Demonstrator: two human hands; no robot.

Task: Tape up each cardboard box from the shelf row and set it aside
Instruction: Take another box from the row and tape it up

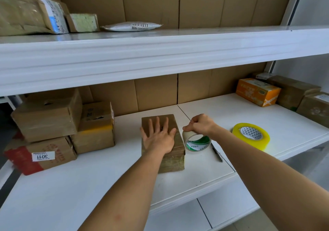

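A small brown cardboard box (170, 161) stands in the middle of the white shelf (89, 182). My left hand (158, 138) lies flat on the box's top with the fingers spread. Right beside the box's right side, my right hand (200, 124) grips a tape roll (196, 142) with a green and white core, holding it on edge. Tape covers the near part of the box.
A stack of brown boxes (53, 124) sits at the left, one with a label reading 3011. A big yellow tape roll (252, 135) and a pen (217, 153) lie to the right. An orange box (257, 91) and brown boxes (293, 91) stand at the far right. The upper shelf holds parcels (131, 26).
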